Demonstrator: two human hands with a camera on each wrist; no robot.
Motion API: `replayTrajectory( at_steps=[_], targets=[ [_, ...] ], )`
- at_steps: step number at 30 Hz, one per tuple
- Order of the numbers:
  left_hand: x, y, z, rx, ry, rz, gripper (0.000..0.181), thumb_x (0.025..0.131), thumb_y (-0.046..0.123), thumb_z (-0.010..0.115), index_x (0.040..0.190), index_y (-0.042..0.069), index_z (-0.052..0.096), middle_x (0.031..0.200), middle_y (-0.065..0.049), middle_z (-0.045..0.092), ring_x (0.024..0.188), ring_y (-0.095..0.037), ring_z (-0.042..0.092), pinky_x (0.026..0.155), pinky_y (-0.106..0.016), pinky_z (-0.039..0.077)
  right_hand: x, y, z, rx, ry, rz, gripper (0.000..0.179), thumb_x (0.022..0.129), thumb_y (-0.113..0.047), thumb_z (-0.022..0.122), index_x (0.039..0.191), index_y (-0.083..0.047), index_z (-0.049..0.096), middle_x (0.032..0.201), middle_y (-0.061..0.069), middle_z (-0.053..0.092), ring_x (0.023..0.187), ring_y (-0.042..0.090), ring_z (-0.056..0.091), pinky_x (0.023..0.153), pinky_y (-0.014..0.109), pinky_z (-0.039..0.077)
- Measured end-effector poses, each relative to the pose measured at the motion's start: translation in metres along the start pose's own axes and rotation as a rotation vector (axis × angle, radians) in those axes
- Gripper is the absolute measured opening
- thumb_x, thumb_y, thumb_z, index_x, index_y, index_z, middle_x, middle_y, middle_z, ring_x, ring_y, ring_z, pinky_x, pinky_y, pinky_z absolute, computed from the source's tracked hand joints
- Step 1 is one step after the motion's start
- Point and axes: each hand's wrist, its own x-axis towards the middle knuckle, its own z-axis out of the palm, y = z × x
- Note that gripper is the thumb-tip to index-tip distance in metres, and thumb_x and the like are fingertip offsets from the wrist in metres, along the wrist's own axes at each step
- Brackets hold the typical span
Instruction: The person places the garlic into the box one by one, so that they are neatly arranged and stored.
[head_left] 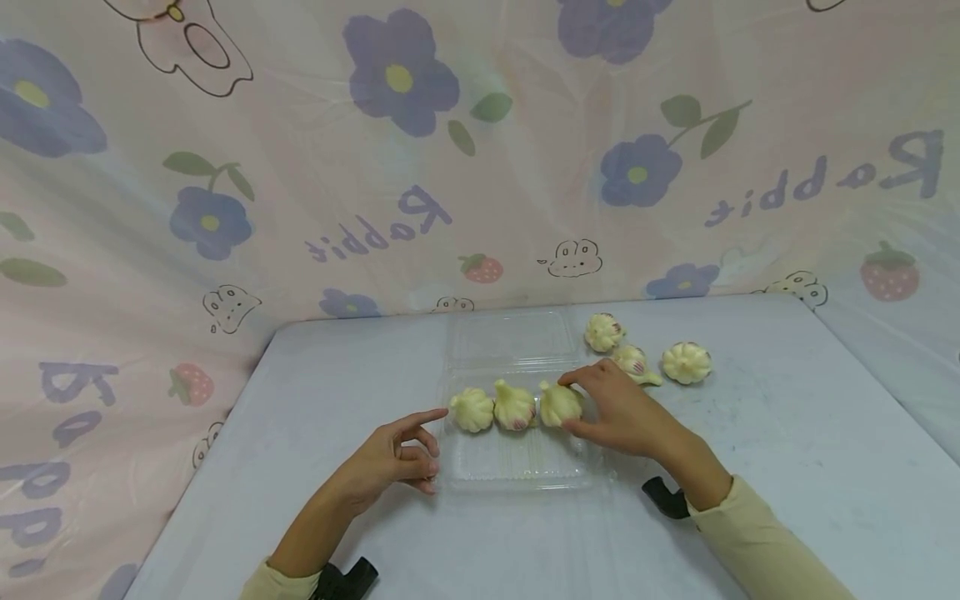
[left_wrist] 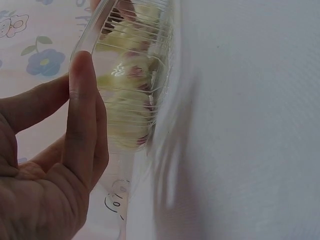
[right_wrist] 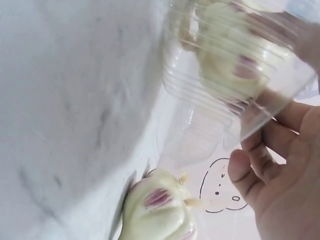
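A clear plastic clamshell box [head_left: 517, 462] lies with its lid [head_left: 513, 337] folded back. Three garlic bulbs are in its base: a left one [head_left: 472, 410], a middle one [head_left: 514, 407] and a right one [head_left: 560, 405]. My right hand [head_left: 626, 412] holds the right bulb between thumb and fingers; in the right wrist view the box wall partly covers that grip. At the box's left edge is my left hand [head_left: 393, 462], index finger stretched toward the rim, other fingers loosely bent. The left wrist view shows its fingertips [left_wrist: 82, 70] against the clear rim.
Three more bulbs lie on the white table [head_left: 787, 467] beyond my right hand: a far one [head_left: 603, 332], one partly behind the hand [head_left: 632, 362] and one farther right [head_left: 686, 362]. A patterned cloth [head_left: 517, 167] hangs behind the table.
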Motion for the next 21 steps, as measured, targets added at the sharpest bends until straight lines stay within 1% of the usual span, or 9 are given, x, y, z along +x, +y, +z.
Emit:
replayTrajectory(
  at_steps=[3,9,14,21],
  targets=[
    [0.0001,0.0000,0.0000,-0.003,0.006,-0.005,0.076,0.090,-0.004,0.066,0.156,0.010,0.031,0.105,-0.007,0.051,0.071,-0.011,0.066,0.073,-0.035,0.064,0.0007,-0.0012,0.0026,-0.035,0.020,-0.012,0.051,0.081,-0.032,0.082,0.124,-0.013,0.065,0.118,-0.001,0.068,0.106,0.020,0.052,0.088,0.042,0.053],
    [0.0002,0.0001,0.0005,0.002,0.011,-0.005,0.076,0.089,-0.005,0.065,0.156,0.010,0.031,0.105,-0.006,0.051,0.071,-0.010,0.065,0.074,-0.035,0.064,0.0016,-0.0021,0.0065,-0.079,0.048,-0.019,0.054,0.080,-0.032,0.083,0.126,-0.011,0.064,0.120,0.003,0.068,0.103,0.021,0.053,0.087,0.042,0.054],
    [0.0007,0.0003,0.0012,0.005,0.012,-0.004,0.076,0.090,-0.004,0.066,0.156,0.011,0.032,0.105,-0.007,0.051,0.071,-0.010,0.065,0.074,-0.034,0.064,0.0008,-0.0013,0.0062,-0.072,0.052,-0.014,0.054,0.080,-0.030,0.083,0.126,-0.010,0.064,0.122,0.004,0.068,0.104,0.021,0.053,0.088,0.043,0.054],
    [0.0014,0.0001,0.0016,0.006,0.015,-0.004,0.076,0.089,-0.004,0.066,0.156,0.011,0.032,0.105,-0.007,0.051,0.071,-0.011,0.065,0.074,-0.035,0.064,0.0013,0.0004,0.0064,-0.061,0.052,-0.013,0.050,0.080,-0.024,0.082,0.125,-0.009,0.065,0.122,0.004,0.068,0.105,0.022,0.052,0.090,0.043,0.053]
  ],
)
